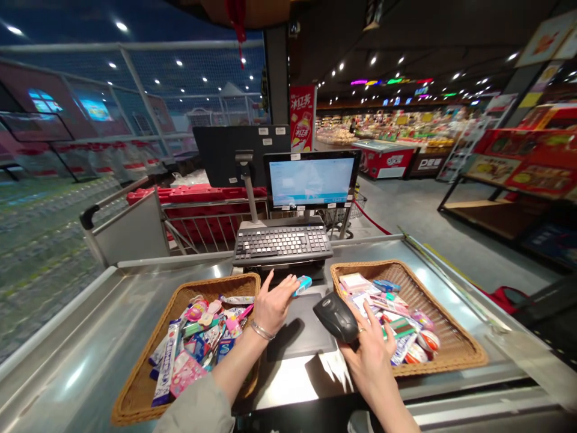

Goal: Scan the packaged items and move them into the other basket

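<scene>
**Q:** Left hand (pixel 274 308), state?

**A:** Fingers part-spread, reaching forward above the steel checkout counter (pixel 67 373). Chain bracelet (pixel 262 329) on wrist.

**Q:** What is at the fingertips?

**A:** Small blue-and-white packet (pixel 303 285), apparently pinched at the thumb side; contact small, exact grip hard to read. Long axis tilts lower left to upper right, far end pointing up and away from the hand. Position: just in front of the black keyboard (pixel 282 245), between the two baskets.

**Q:** Right hand (pixel 372 367)?

**A:** Fingers spread, ring (pixel 360 314) on one. Black handheld barcode scanner (pixel 336 317) sits against the hand; whether gripped, cannot tell. Long axis runs upper left to lower right, free end pointing up and left, toward the packet. It lies above a dark pad (pixel 300 328).

**Q:** Nearby?

**A:** Right hand is over the right wicker basket (pixel 360 267), holding small boxes and round foil-wrapped sweets (pixel 417 355). Left wicker basket (pixel 216 285) holds mixed bright packets (pixel 193 343). Monitor (pixel 311 180) stands beyond the keyboard
</scene>
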### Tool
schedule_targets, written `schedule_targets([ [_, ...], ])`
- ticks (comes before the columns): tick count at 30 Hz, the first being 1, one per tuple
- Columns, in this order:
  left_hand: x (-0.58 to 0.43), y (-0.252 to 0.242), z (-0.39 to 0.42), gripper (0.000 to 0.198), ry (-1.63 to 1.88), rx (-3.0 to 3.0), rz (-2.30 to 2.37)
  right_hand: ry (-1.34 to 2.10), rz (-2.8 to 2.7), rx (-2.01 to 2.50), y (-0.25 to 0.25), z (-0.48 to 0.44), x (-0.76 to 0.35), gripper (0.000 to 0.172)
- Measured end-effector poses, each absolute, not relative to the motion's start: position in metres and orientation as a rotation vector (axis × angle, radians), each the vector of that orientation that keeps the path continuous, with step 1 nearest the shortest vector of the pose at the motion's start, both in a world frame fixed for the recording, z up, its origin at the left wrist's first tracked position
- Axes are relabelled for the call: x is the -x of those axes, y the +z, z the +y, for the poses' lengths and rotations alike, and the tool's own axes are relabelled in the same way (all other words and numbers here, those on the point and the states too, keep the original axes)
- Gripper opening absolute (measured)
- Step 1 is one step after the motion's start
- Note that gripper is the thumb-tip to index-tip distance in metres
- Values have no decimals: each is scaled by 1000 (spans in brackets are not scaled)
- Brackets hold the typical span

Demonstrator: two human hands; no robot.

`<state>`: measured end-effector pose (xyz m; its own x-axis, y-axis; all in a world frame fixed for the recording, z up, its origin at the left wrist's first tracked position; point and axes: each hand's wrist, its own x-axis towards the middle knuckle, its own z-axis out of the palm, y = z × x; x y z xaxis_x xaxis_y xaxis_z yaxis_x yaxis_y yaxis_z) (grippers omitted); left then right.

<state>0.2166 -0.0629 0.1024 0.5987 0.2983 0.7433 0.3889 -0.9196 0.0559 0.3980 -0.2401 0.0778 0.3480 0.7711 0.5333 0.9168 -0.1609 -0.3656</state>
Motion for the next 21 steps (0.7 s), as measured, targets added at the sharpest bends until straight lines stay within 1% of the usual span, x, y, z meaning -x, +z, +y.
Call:
schedule_targets([
  [2,-223,104,-64,42,-1235,2706,-562,-315,-1441,1979,79,-242,-402,35],
  [6,-236,107,-67,40,-1260,2707,-514,-322,-1396,2009,79,-246,-411,40],
  [10,-248,109,-68,39,-1265,2731,-483,-330,-1373,2040,80,-250,-419,37],
  [18,-273,113,-68,33,-1305,2723,-390,-339,-1307,2072,79,-257,-435,38],
  [21,-281,115,-70,32,-1339,2724,-370,-350,-1290,2095,80,-259,-440,34],
])
